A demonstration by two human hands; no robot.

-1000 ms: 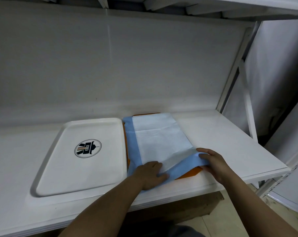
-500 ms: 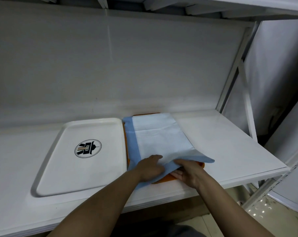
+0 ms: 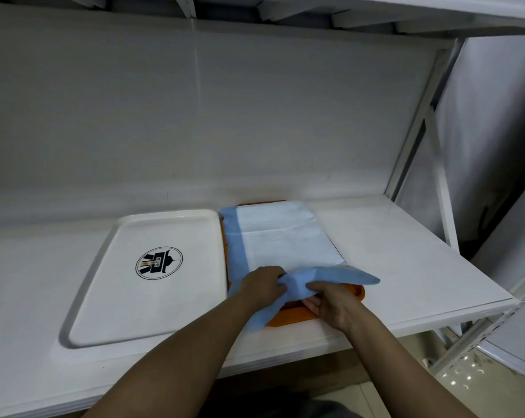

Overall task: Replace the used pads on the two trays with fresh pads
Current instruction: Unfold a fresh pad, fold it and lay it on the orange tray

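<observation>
Both my hands are on the pad's near blue edge, left hand clutching it, right hand pinching it up off the orange tray, with the white tray sitting bare just to the left.

Dim, soft shadows (wide-angle bowed edges)

Shelf board: white, smooth, near edge running left to right | back panel: plain pale grey, far side | upper shelf: white, overhead | upright post: white metal, right | floor: light tile, lower right | light: dim, even
</observation>
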